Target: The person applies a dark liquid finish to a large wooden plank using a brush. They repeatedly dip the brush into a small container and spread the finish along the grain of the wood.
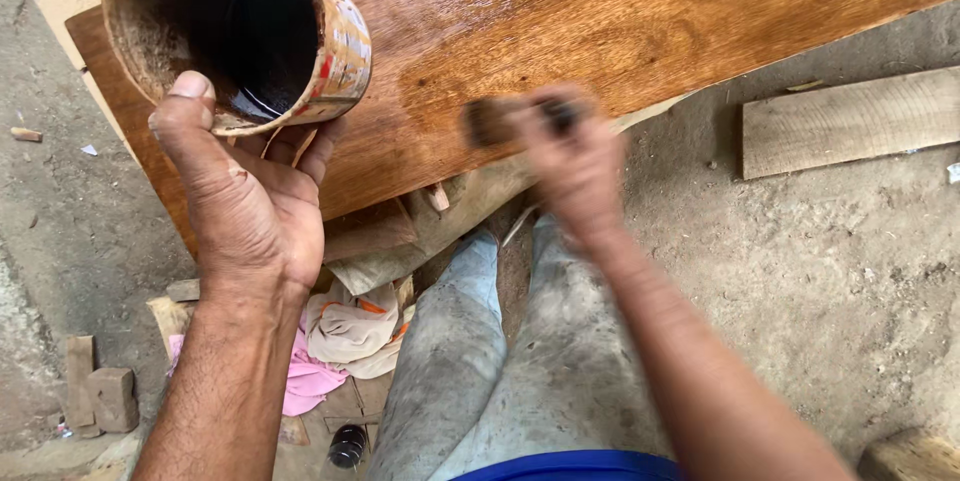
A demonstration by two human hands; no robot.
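Note:
My left hand point(245, 191) grips a stained tin can point(240, 31) with dark liquid inside, thumb hooked over its rim, held up at the upper left. My right hand point(575, 166) is blurred and closed on a brush point(500, 121), whose bristles touch the near edge of a wide, glossy brown wooden board point(600, 11) that fills the top of the view. The board's surface looks wet and shiny.
A pale bare plank point(850, 121) lies on the dirt floor at right. Below the board are scrap wood pieces point(380, 231), crumpled cloths point(340, 341), small wood blocks point(95, 396) and a dark bottle cap point(347, 444). My grey-trousered legs point(500, 371) stand in the middle.

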